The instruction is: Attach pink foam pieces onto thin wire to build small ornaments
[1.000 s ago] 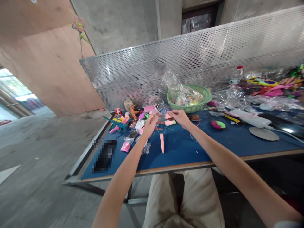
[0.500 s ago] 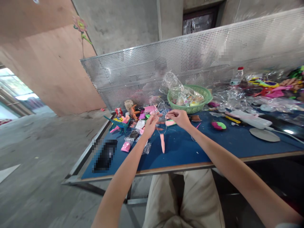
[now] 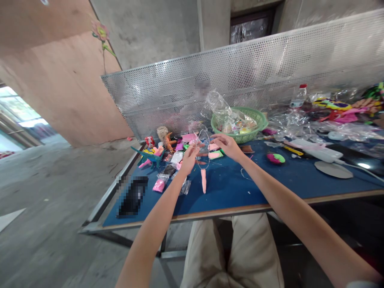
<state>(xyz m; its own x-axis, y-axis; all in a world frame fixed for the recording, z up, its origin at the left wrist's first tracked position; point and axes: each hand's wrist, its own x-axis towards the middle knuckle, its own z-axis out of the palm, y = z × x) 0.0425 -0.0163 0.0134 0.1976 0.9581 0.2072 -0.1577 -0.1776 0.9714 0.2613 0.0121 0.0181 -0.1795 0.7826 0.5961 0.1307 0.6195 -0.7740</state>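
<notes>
My left hand (image 3: 190, 157) is closed in a pinch on a thin wire loop (image 3: 209, 159) held above the blue table. At the loop's upper right, my right hand (image 3: 226, 146) has its fingers bent and drawn together at the wire; the exact contact is too small to see. From the bottom of the loop hangs a long, tapered pink piece (image 3: 204, 182), clay-like in look. Below the right fingers lies a pink and green piece (image 3: 215, 155). Brownish pieces (image 3: 201, 163) show through the loop.
Small toys and packets lie to the left, with a teal toy (image 3: 152, 157) and a pink packet (image 3: 159, 185). A green basket (image 3: 258, 134) holds plastic-wrapped items. Further right are a yellow-handled cutter (image 3: 294, 151), a white device (image 3: 318, 151) and a bottle (image 3: 299, 98). A perforated metal screen (image 3: 168, 88) stands behind.
My right hand has risen slightly, uncovering more of the pink pieces below its fingers. The hanging pink piece has swung a little left. My left hand stays nearly in place.
</notes>
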